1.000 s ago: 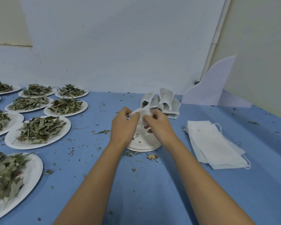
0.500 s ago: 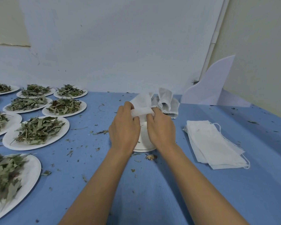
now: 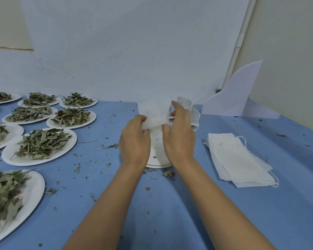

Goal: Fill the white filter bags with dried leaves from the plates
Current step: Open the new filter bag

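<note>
Head view, bag: white filter bag [image 3: 154, 115] held up over a near-bare plate [image 3: 156, 158], mid-table toward the far edge.
Grip: left hand [image 3: 135, 141] and right hand [image 3: 179, 139] each pinch the bag's bunched cloth.
Handling: light, limp and soft; probably best taken by the mouth edges.

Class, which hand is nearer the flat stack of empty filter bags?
Right. The right hand is just left of the stack; the left hand lies farther left. Both hold one bag.
</note>
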### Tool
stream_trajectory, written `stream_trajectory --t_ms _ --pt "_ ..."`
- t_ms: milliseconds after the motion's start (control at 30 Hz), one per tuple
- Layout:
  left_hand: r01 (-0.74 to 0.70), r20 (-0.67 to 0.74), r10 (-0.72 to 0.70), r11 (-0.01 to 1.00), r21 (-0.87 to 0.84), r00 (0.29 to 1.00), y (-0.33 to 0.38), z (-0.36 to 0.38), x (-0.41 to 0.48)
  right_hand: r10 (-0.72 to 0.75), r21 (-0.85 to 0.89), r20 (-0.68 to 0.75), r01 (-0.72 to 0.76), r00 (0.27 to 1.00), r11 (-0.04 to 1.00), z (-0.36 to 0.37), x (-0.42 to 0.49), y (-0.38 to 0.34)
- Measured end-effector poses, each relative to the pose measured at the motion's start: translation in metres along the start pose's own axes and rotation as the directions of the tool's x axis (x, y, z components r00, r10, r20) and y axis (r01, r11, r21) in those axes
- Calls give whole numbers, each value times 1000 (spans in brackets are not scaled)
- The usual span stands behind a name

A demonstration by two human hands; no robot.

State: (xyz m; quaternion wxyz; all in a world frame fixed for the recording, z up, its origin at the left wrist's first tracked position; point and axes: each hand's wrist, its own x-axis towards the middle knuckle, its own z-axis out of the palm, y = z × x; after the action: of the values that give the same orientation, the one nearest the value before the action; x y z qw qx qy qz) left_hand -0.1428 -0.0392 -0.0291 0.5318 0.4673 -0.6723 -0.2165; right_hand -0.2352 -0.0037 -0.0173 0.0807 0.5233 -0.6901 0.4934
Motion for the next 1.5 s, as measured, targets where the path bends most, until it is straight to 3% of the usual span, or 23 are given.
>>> stream_trajectory --t_ms 100,267,400,500,600,733,833,967,1067,1200,1300,1433,1500 --pt "-61 41 53 977 204 998 -2 0 0 7 -102 -5 -8 1000 995 -4 1 9" --pt "-78 -3 87 910 407 996 -4 0 2 90 7 58 -91 994 996 1 0 16" --pt "77 -4 -77 990 118 997 -6 -3 9 188 126 106 -200 976 972 2 3 16" --pt "150 61 -148 988 -33 987 -6 -5 12 291 272 166 -327 942 905 3 4 12" --pt "162 78 -156 985 -63 985 -4 -5 11 319 361 204 -374 925 854 4 5 10" --pt "141 44 -138 988 -56 989 -6 -5 11 273 363 238 -346 932 865 6 3 8" --pt "189 52 -183 972 -143 982 -9 -8 13 288 381 267 -375 920 845 9 3 10" --pt "245 42 -242 941 -233 969 -10 -12 14 287 492 353 -438 890 753 10 3 9" --pt "241 -55 -259 946 -218 964 -12 -23 21 277 552 374 -453 885 700 14 -1 2" --pt "255 -167 -288 947 -197 943 -21 -54 37 254 531 388 -440 886 725 24 -12 -20" --pt "239 -215 -281 949 -204 935 -28 -82 49 190 378 604 -487 774 787 41 -22 -47" --pt "203 -254 -244 963 -176 936 -31 -108 57 52 236 869 -504 492 830 71 -39 -93" --pt "185 -262 -227 967 -175 938 -32 -117 57 35 181 892 -426 451 886 86 -46 -111"
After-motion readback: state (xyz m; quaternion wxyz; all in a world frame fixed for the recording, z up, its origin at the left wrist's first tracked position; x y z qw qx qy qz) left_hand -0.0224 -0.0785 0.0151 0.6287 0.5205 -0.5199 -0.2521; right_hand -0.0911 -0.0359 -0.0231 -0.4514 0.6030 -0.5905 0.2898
